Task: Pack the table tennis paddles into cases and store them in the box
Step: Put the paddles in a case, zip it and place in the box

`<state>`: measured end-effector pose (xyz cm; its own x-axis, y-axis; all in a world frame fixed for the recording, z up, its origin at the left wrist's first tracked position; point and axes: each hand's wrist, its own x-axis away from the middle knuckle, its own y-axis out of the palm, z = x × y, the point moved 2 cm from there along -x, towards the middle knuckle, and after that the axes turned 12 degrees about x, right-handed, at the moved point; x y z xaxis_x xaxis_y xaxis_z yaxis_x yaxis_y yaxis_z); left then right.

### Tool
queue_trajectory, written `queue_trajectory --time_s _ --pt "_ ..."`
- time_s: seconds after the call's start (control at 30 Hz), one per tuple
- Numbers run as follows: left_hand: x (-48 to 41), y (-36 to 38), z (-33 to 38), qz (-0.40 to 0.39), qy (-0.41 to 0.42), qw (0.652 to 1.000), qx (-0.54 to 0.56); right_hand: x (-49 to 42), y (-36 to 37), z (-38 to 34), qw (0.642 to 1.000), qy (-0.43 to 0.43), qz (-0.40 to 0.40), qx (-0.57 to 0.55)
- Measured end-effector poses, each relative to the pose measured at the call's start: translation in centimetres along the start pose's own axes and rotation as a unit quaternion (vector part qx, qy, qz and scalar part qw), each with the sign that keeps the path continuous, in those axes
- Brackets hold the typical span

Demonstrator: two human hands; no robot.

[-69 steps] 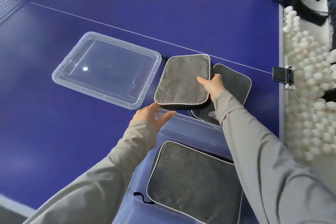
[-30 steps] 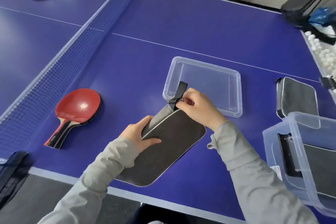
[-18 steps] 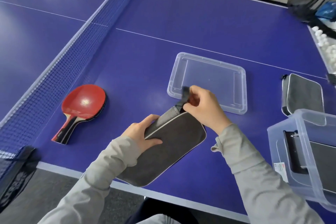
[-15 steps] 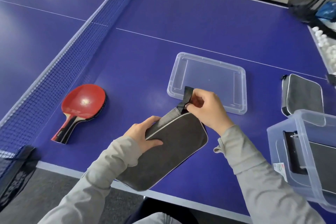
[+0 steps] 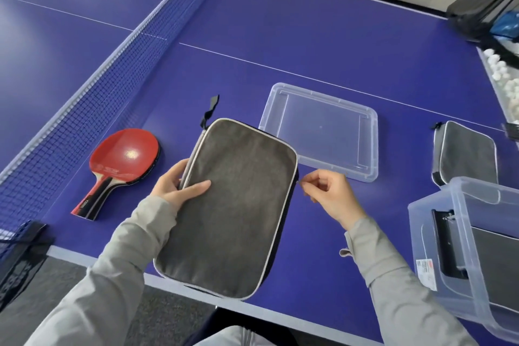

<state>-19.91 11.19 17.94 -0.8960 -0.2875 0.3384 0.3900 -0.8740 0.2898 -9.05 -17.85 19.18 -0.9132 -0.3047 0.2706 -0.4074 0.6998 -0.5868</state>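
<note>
Grey case (image 5: 233,205) held over the table's (image 5: 309,50) near edge.
The left hand (image 5: 177,185) clasps its left rim, thumb on top; the right hand (image 5: 328,194) pinches its right rim with curled fingers (image 5: 312,179). A red paddle (image 5: 123,160) lies beside it, by the net (image 5: 84,98).

0.5 s on: my right hand (image 5: 327,194) is off the strap (image 5: 210,109) and now sits at the right edge of the case (image 5: 233,205), fingertips pinched; grip on the zip unclear. case turned flatter, broad face up. strap now trails free off the far corner.
</note>
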Motion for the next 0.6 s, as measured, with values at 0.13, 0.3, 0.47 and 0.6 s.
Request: queue_trajectory --time_s 0.13,0.3,0.47,0.6 --pt "-0.1 1.0 -0.5 0.072 0.006 0.995 0.063 1.1 1.5 0.4 1.0 -0.023 0.017 0.003" --pt "-0.3 1.4 -1.3 0.202 0.022 0.971 0.126 3.0 2.4 1.1 0.992 -0.062 0.085 0.064" --pt "0.0 2.4 -2.0 0.306 0.076 0.94 0.127 5.8 4.3 1.8 0.98 -0.112 0.13 0.105" --pt "0.5 4.0 -2.7 0.365 0.102 0.918 0.115 8.3 6.8 1.8 0.981 -0.128 0.121 0.078"
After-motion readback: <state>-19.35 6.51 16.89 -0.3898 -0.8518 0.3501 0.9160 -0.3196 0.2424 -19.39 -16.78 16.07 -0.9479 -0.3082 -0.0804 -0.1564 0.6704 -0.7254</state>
